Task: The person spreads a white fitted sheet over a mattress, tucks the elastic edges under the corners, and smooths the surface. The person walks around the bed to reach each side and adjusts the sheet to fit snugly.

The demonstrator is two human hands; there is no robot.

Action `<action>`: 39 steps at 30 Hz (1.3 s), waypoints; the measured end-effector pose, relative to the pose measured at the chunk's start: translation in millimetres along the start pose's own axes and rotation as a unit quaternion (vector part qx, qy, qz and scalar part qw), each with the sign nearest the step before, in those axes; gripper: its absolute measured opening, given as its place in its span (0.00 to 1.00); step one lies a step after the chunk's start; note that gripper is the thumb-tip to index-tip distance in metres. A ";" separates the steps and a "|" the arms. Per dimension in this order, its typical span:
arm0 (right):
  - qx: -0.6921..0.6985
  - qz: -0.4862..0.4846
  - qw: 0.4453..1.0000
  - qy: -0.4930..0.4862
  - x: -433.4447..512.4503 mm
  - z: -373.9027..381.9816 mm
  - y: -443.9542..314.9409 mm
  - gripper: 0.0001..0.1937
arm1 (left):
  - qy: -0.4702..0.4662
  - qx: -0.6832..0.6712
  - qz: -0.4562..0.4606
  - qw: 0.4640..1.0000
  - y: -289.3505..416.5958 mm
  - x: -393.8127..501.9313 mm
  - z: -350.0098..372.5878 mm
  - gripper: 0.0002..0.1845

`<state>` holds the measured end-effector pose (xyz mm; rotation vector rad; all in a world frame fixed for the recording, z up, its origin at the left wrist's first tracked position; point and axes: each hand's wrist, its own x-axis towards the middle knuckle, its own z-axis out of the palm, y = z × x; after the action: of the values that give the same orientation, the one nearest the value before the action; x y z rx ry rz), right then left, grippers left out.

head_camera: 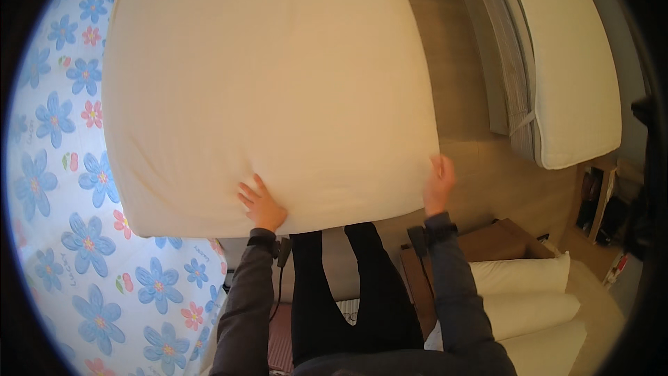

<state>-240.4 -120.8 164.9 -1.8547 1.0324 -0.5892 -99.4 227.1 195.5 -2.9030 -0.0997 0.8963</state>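
A large mattress in a smooth beige fitted cover [276,89] fills the middle of the view, its near edge just in front of my legs. My left hand [263,206] lies on the top of it near that edge, fingers spread and pressing into the fabric, which puckers beside the fingertips. At the near right corner, my right hand [440,183] is closed on the edge of the cover and looks slightly blurred. A few creases run across the cover at the near left.
A blue-and-pink flowered sheet [86,243] spreads along the left. A second mattress with a cream top [579,89] stands at the right beyond the wooden floor [454,89]. Cream pillows [527,313] and a brown box [496,243] lie at the lower right.
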 end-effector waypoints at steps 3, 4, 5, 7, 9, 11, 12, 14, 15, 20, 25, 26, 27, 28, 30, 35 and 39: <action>-0.052 -0.267 0.958 -0.085 49.9 105.8 -63.6 0.14 | -0.073 0.038 -0.010 0.997 1.5 -11.7 6.8 0.56; -0.085 -0.337 0.932 -0.104 65.8 144.0 -83.8 0.17 | -0.067 0.048 -0.009 0.997 6.1 -11.0 9.0 0.56; -0.106 -0.388 0.906 -0.134 78.2 181.3 -103.1 0.20 | -0.090 0.053 -0.026 0.994 9.8 -8.2 10.4 0.56; -0.170 -0.480 0.846 -0.160 94.1 251.0 -136.0 0.23 | -0.089 0.073 -0.053 0.992 19.1 -2.6 14.1 0.56; -0.221 -0.510 0.812 -0.179 104.4 312.5 -160.1 0.24 | -0.076 0.061 -0.058 0.994 22.2 -0.3 18.7 0.55; -0.300 -0.528 0.774 -0.177 115.9 362.3 -173.9 0.26 | -0.073 0.055 -0.067 0.994 22.3 1.2 24.0 0.54; -0.293 -0.525 0.778 -0.183 121.9 378.4 -175.2 0.26 | -0.076 0.057 -0.070 0.993 21.4 1.1 26.7 0.53; -0.352 -0.475 0.773 -0.229 149.5 390.6 -170.7 0.27 | -0.079 0.061 -0.075 0.992 20.8 2.5 30.5 0.51; -0.370 -0.441 0.786 -0.227 165.7 384.3 -162.4 0.28 | -0.080 0.064 -0.076 0.992 20.2 4.5 31.1 0.50; -0.472 -0.321 0.812 -0.122 242.0 262.0 -98.8 0.33 | -0.087 0.064 -0.072 0.992 18.6 7.3 28.3 0.47; -0.425 -0.189 0.878 -0.111 208.4 152.7 -40.8 0.32 | -0.070 0.008 -0.068 0.995 15.5 9.4 40.6 0.44; -0.386 -0.149 0.904 -0.113 193.7 138.4 -36.6 0.32 | -0.055 -0.009 -0.060 0.997 14.9 8.4 45.3 0.44; -0.345 -0.093 0.926 -0.120 175.7 125.4 -33.4 0.33 | -0.032 -0.020 -0.053 0.998 14.6 7.6 50.1 0.44; -0.367 -0.058 0.920 -0.121 161.8 115.1 -33.6 0.33 | -0.032 -0.031 -0.049 0.998 15.4 8.5 54.4 0.43; -0.463 0.006 0.882 -0.093 135.1 101.1 -34.5 0.32 | 0.007 -0.025 -0.050 0.998 16.3 9.1 61.9 0.42; -0.413 -0.281 0.863 -0.078 71.1 142.0 -59.8 0.36 | 0.006 -0.042 -0.022 0.999 16.2 8.5 59.7 0.39; -0.232 -0.447 0.803 -0.319 -59.1 263.6 -111.2 0.39 | 0.041 -0.090 0.024 0.995 8.0 -2.3 50.5 0.37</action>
<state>-32.2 82.3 138.0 -2.6908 -0.2449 -0.1591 -129.5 222.9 154.3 -3.1162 -0.1095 0.8143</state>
